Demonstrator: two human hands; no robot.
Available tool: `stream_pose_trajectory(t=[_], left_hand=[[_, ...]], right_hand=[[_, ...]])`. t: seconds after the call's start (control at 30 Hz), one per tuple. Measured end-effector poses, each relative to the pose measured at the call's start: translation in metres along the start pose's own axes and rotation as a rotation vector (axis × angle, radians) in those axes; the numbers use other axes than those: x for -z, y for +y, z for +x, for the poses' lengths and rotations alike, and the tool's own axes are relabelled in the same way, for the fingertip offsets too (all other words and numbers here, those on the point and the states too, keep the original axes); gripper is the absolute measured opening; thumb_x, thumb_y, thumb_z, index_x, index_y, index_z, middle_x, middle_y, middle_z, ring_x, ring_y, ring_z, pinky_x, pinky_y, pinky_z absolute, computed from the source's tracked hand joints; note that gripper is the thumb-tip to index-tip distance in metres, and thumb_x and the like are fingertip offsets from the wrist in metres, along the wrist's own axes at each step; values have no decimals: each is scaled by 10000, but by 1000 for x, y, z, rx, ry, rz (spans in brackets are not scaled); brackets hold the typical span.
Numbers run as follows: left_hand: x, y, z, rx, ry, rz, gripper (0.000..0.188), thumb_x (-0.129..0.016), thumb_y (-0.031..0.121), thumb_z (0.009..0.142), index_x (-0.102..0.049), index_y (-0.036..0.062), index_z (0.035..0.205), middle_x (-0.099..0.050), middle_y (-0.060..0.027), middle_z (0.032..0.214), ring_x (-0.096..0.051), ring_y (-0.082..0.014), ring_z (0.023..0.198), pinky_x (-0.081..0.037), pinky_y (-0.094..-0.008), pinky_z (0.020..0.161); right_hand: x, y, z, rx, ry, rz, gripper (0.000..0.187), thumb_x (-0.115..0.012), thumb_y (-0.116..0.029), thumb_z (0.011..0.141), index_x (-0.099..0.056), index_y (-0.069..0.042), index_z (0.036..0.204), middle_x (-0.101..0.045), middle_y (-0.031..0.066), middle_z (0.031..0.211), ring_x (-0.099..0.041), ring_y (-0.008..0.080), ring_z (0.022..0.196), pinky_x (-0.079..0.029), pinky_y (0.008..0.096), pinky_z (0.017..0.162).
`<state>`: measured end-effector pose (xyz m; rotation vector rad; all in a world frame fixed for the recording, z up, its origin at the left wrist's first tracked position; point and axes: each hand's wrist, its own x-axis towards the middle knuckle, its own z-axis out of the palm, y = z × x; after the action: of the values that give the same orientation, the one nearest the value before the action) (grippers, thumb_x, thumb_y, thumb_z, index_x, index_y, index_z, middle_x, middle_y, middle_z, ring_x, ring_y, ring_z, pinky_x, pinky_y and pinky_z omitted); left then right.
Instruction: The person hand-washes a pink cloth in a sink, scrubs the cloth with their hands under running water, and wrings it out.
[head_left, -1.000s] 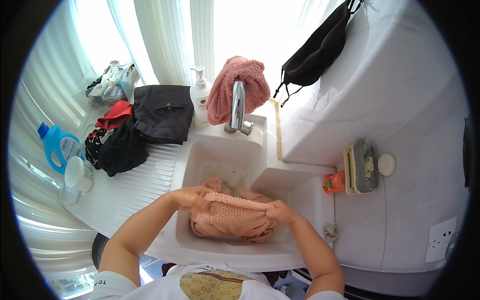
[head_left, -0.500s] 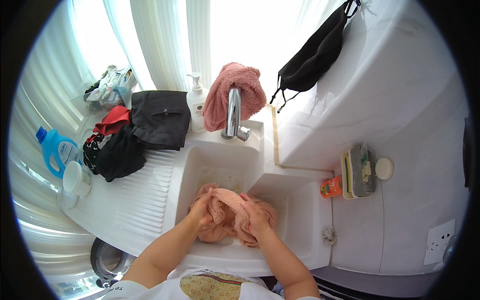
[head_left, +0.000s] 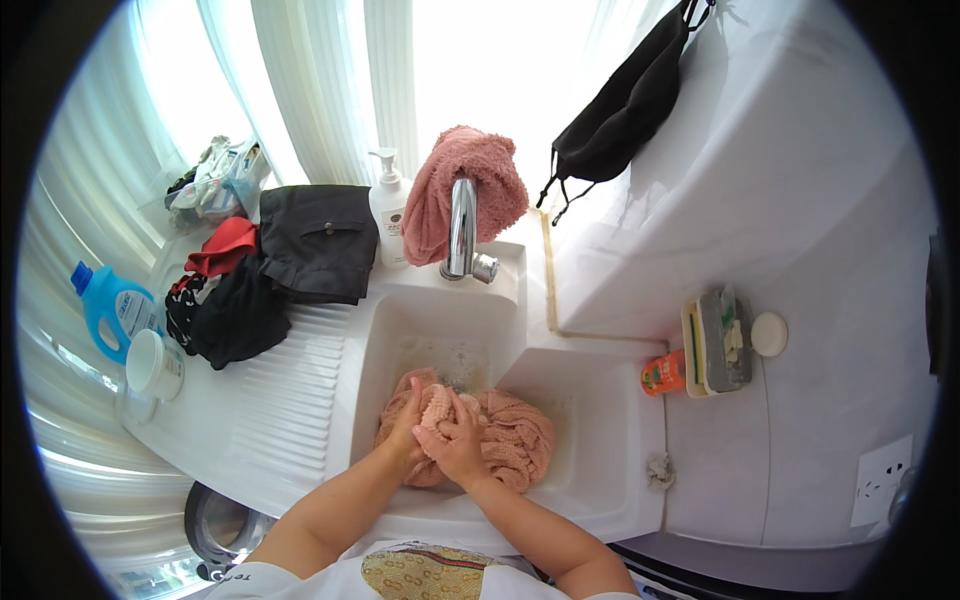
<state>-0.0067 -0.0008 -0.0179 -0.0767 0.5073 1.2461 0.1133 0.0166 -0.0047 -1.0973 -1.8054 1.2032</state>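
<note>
A peach-pink cloth (head_left: 518, 436) with a waffle-like texture lies bunched and wet in the white sink (head_left: 612, 470). My left hand (head_left: 406, 428) is closed on the left part of it. Close against it, my right hand (head_left: 457, 447) grips the same gathered fold, fingers pointing up and left. Between the two hands a bit of the cloth bulges up, and the rest spreads out to the right. Some suds show on the sink floor beyond the cloth. A chrome faucet (head_left: 462, 225) stands behind the sink, with a fluffy pink towel (head_left: 490, 168) draped over it.
Left of the sink, a ribbed washboard (head_left: 290, 400) slopes beside dark folded clothes (head_left: 318, 245), a red cloth (head_left: 222, 247), a white pump bottle (head_left: 390, 215), a blue detergent bottle (head_left: 108, 305) and a white tub (head_left: 150, 365). At right are an orange bottle (head_left: 663, 374) and a soap box (head_left: 715, 345).
My right hand has moved left, from the cloth's right side up against my left hand. The fold once stretched between the hands is now bunched together.
</note>
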Motion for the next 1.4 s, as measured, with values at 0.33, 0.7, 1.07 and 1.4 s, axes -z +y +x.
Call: stream_pose_trajectory(t=[0.33, 0.7, 1.07, 1.4], left_hand=[[1, 1, -10, 8, 157, 1, 345, -536, 357, 917, -567, 79, 1119, -618, -106, 1082, -596, -244, 1012, -500, -399, 876], [-1, -14, -1, -123, 415, 221, 231, -512, 248, 908, -583, 68, 1035, -618, -94, 1002, -613, -214, 906, -533, -367, 758], [37, -23, 11, -118, 456, 292, 277, -501, 272, 909, -589, 64, 1069, -612, -73, 976, -589, -179, 896, -507, -338, 735], [-30, 2, -21, -50, 438, 273, 221, -512, 282, 911, -592, 78, 939, -627, -73, 814, -628, -171, 724, -533, -336, 583]], right_hand=[[-29, -4, -13, 54, 141, -204, 243, -650, -181, 679, -687, 12, 822, -524, 177, 1269, -475, 346, 1157, -397, 418, 953], [-38, 3, -1, -97, 351, 25, 226, -653, -222, 729, -673, -11, 809, -585, 180, 1076, -571, 341, 962, -460, 398, 840], [-46, -14, -19, 120, 258, -157, 163, -629, -173, 732, -644, -14, 763, -587, 130, 963, -554, 342, 910, -460, 408, 792], [-22, -4, 4, -171, 214, -11, 205, -611, -180, 798, -632, 23, 779, -634, 168, 883, -598, 290, 823, -459, 387, 754]])
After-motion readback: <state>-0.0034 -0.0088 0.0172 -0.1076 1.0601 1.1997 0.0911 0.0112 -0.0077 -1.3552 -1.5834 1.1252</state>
